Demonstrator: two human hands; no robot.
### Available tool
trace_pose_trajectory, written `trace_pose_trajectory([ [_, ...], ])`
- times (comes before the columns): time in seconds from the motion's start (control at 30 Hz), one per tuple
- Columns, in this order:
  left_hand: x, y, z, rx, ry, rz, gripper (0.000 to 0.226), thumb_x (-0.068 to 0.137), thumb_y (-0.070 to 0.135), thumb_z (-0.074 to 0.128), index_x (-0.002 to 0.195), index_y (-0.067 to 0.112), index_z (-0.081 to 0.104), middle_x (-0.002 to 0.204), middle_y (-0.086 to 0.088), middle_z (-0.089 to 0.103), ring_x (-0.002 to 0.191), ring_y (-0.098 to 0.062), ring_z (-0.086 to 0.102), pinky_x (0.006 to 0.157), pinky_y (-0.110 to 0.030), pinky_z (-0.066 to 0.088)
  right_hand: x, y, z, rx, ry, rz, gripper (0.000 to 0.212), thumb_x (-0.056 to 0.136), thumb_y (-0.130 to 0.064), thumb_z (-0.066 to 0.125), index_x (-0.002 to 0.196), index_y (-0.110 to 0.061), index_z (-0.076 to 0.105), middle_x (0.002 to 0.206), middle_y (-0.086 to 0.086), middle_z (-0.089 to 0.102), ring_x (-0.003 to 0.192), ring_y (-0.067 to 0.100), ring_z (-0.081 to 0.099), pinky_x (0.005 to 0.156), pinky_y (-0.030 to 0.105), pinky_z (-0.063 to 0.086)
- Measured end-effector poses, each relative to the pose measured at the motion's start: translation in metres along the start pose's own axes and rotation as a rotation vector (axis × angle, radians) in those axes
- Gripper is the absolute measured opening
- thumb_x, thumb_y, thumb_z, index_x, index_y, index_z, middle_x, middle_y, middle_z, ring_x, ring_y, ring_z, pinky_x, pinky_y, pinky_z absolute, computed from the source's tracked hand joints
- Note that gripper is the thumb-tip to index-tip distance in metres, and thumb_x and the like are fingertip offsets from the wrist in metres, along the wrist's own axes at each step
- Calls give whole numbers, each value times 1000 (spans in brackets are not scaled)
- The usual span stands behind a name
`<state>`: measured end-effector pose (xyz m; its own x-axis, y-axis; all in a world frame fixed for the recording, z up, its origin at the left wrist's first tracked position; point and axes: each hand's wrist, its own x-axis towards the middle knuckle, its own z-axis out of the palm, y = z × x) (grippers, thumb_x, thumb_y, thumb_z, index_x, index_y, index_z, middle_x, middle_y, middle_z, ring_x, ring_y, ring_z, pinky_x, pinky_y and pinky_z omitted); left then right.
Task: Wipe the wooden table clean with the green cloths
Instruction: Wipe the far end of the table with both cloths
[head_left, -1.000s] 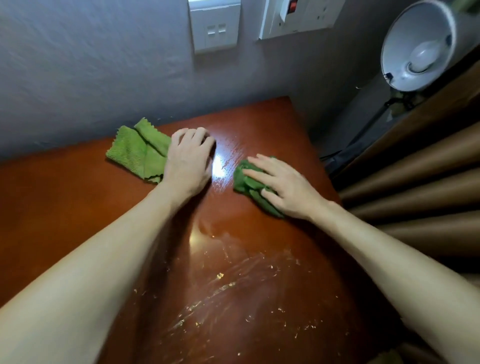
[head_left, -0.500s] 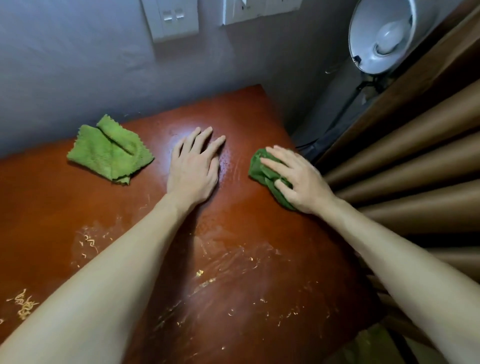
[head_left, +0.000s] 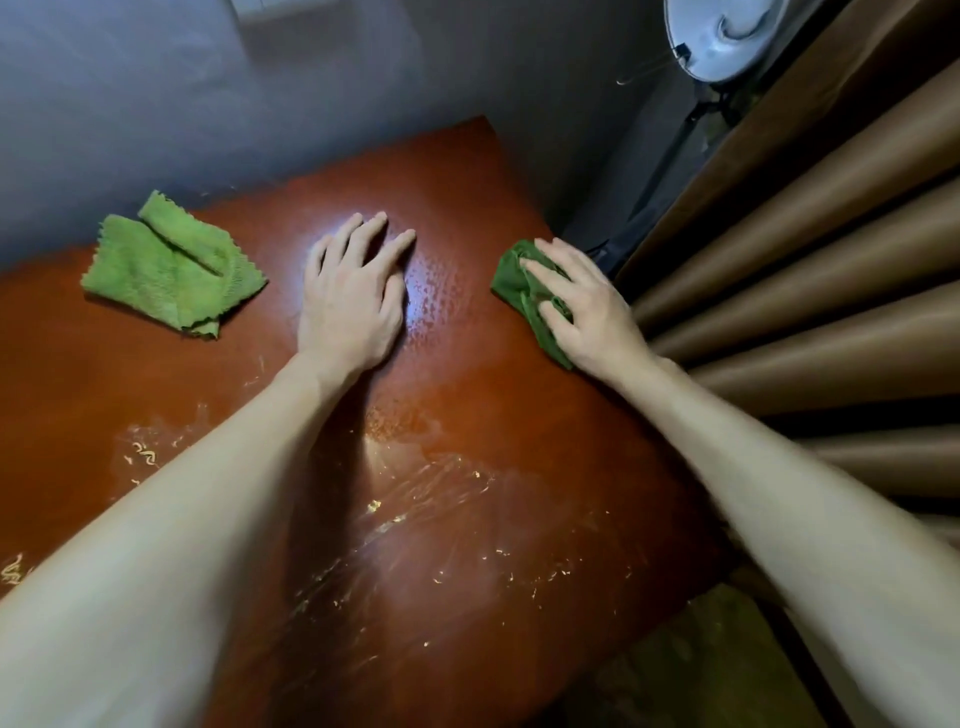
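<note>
Forearms reach from the near edge across a reddish-brown wooden table (head_left: 467, 395), both cut off by the frame before the elbows. The right hand (head_left: 587, 306) presses a bunched dark green cloth (head_left: 511, 278) against the table's far right edge, beside a pleated brown curtain (head_left: 831, 260). Its fingers are spread and only slightly bent over the wad. The hand covers much of the cloth and the thumb is out of sight, so whether anything is pinched beneath cannot be told. The visible part of the wad is long and narrow, running from far left to near right along the table edge. The left hand (head_left: 350, 296) lies flat and released on bare wood near the middle of the far side, fingers pointing away and to the right, holding nothing. To its left, apart from it and close to the grey wall (head_left: 260, 104), a lighter green cloth (head_left: 166, 270) lies untouched. It is fluffy, roughly folded and zigzag-edged, and its top fold runs from far left to near right. The tabletop is glossy, beaded with moisture between the hands and smeared with a pale wet film nearer the camera. Pale crumbs (head_left: 374, 506) and thin curled scraps dot that film, too small to identify. A round white lamp shade (head_left: 722, 36) is clipped by the top edge, and the table's near corners fall outside the picture.
</note>
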<state>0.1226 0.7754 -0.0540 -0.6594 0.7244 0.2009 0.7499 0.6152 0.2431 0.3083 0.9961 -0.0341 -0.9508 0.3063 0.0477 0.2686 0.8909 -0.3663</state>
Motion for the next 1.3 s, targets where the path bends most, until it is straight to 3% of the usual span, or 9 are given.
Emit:
trace_pose_trajectory([
  [0.07, 1, 0, 1, 5, 9, 9, 50, 105, 29, 38, 153, 29, 53, 162, -5, 46, 155, -26, 33, 126, -45, 23, -16, -28, 12, -14, 53, 55, 55, 93, -26, 49, 146, -14, 59, 159, 12, 47, 149, 35, 39, 121, 54, 33],
  [0.17, 0, 1, 0, 5, 12, 19, 50, 105, 27, 39, 152, 28, 53, 162, -7, 46, 154, -28, 35, 125, -46, 24, -84, -83, 26, 13, -118, -217, 62, 91, -27, 53, 151, -16, 52, 164, 10, 38, 154, 32, 30, 128, 48, 21],
  [0.27, 0, 4, -3, 33, 1, 16, 52, 102, 27, 39, 153, 26, 53, 162, -9, 47, 153, -30, 36, 125, -48, 25, -107, -82, 23, 34, -265, -401, 64, 93, -28, 54, 156, -22, 46, 168, 4, 33, 157, 24, 24, 129, 41, 17],
  [0.4, 4, 15, -8, 140, -45, 57, 53, 100, 30, 38, 148, 18, 53, 157, -11, 50, 149, -31, 40, 121, -48, 27, -61, -32, 6, -10, -138, -186, 58, 96, -28, 51, 154, -22, 49, 166, 4, 37, 155, 24, 30, 128, 37, 18],
  [0.5, 2, 34, -9, 78, -89, 167, 52, 100, 31, 42, 149, 17, 53, 162, -7, 46, 152, -29, 38, 120, -46, 29, -50, -20, 2, 0, -22, -6, 55, 97, -26, 50, 151, -21, 53, 163, 6, 41, 153, 25, 34, 128, 29, 15],
  [0.63, -9, 82, 0, -65, -188, 335, 57, 103, 34, 39, 159, 24, 43, 166, -6, 41, 155, -28, 36, 120, -44, 32, -102, -47, 5, 38, 48, 173, 56, 95, -26, 50, 150, -21, 54, 163, 4, 41, 153, 23, 32, 127, 38, 24],
  [0.83, -25, 105, 16, -64, -150, 292, 52, 110, 39, 37, 160, 28, 43, 168, -8, 38, 158, -29, 28, 126, -49, 25, -211, -47, -6, 39, -47, 228, 62, 94, -25, 51, 156, -25, 47, 168, -2, 32, 158, 17, 22, 127, 44, 25],
  [1.17, -26, 106, 21, -86, -119, 277, 51, 111, 39, 34, 161, 29, 43, 168, -5, 37, 158, -25, 26, 128, -46, 21, -86, -20, 4, 10, 56, 182, 55, 97, -28, 49, 151, -21, 54, 162, 5, 43, 153, 24, 34, 124, 47, 31],
  [1.3, -25, 107, 21, -78, -131, 274, 52, 110, 39, 34, 160, 30, 43, 168, -6, 37, 158, -25, 26, 127, -48, 23, -132, -16, -2, 47, 27, 151, 55, 97, -23, 51, 152, -18, 52, 164, 5, 39, 155, 22, 29, 126, 43, 27],
])
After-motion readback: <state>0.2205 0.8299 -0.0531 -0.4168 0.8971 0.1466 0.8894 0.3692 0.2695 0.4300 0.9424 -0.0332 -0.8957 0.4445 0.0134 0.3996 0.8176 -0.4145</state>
